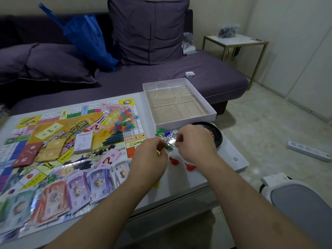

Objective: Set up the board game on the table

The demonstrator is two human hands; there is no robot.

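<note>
The colourful game board lies unfolded on the white table. On it sit a clear bag of small coloured pieces, card stacks and spread paper money. Just right of the board, my left hand pinches a small green piece. My right hand pinches a small pale piece beside it, fingers curled. Two red pawns lie on the table below my hands. A green piece, a blue piece and a white die lie just beyond.
The open game box with a clear plastic insert stands at the table's far right. A black round tray sits behind my right hand. A purple sofa with cushions and a blue bag lies beyond. A power strip lies on the floor.
</note>
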